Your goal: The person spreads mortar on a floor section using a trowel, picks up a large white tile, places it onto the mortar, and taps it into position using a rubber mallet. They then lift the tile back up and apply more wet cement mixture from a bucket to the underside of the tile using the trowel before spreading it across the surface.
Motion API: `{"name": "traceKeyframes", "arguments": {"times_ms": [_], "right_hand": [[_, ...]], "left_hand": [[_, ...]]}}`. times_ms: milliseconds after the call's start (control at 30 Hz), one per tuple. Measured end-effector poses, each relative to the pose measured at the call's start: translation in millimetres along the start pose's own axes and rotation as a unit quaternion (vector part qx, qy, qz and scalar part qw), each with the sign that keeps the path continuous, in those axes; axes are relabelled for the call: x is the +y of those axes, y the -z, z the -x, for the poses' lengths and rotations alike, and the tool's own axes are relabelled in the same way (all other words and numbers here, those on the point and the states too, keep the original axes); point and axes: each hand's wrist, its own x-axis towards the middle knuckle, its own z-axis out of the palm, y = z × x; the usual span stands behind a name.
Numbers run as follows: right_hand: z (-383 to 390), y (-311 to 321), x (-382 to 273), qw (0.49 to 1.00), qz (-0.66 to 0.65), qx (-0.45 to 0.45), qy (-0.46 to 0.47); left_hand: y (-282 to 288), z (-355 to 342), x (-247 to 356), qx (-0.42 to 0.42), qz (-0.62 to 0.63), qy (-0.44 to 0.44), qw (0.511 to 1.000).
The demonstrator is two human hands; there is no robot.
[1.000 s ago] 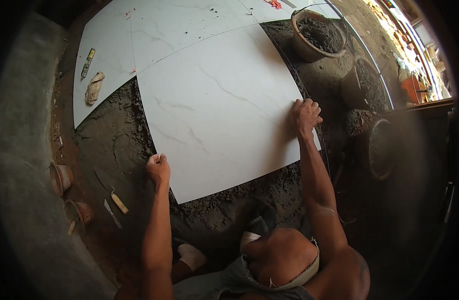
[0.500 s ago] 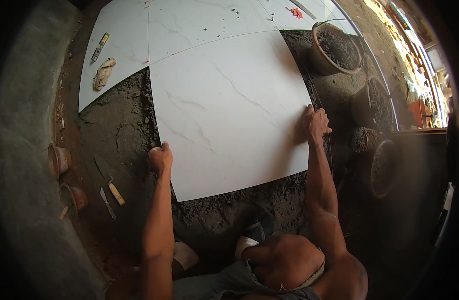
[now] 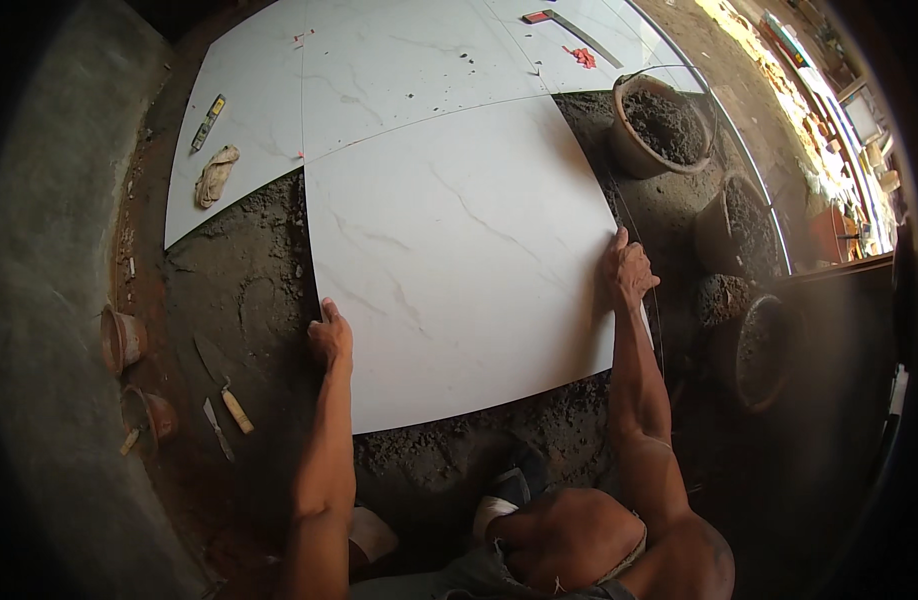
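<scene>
A large white marble-veined floor tile (image 3: pixel 459 260) lies over dark, crumbly mortar (image 3: pixel 449 447) in front of me. Its far edge meets a row of laid tiles (image 3: pixel 379 60) along a thin seam. My left hand (image 3: pixel 330 335) grips the tile's left edge, thumb on top and fingers curled at the side. On the right edge, a little farther off, my right hand (image 3: pixel 632 270) holds the tile the same way, its fingers partly hidden. A thin string line (image 3: pixel 634 222) runs by the right edge, close to my right hand.
Left lie a pointed trowel (image 3: pixel 236 408), a narrow blade (image 3: pixel 218 430) and two small pots (image 3: pixel 124 338). A spirit level (image 3: pixel 208 122) and cloth (image 3: pixel 217 176) rest on laid tile, a square (image 3: pixel 584 38) farther right. Mortar buckets (image 3: pixel 634 150) stand right; a concrete wall (image 3: pixel 59 300) borders the left.
The whole scene sits slightly lower in view, showing more of the far tiles and the square. Both hands keep their hold on the tile's edges; my left hand's thumb now points more upward.
</scene>
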Motion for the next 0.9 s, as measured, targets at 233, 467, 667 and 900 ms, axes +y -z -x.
{"name": "traceKeyframes", "arguments": {"times_ms": [233, 467, 667, 900], "right_hand": [[10, 15, 12, 0.999, -0.043, -0.002, -0.028], [91, 52, 0, 0.997, -0.046, -0.062, -0.03], [193, 92, -56, 0.985, -0.085, -0.15, -0.008], [297, 198, -77, 0.961, 0.001, -0.269, 0.06]], "left_hand": [[37, 27, -6, 0.056, 0.016, -0.056, 0.997], [148, 52, -65, 0.056, 0.199, -0.001, 0.978], [326, 53, -97, 0.099, 0.152, -0.042, 0.982], [529, 128, -101, 0.129, -0.035, 0.064, 0.989]]}}
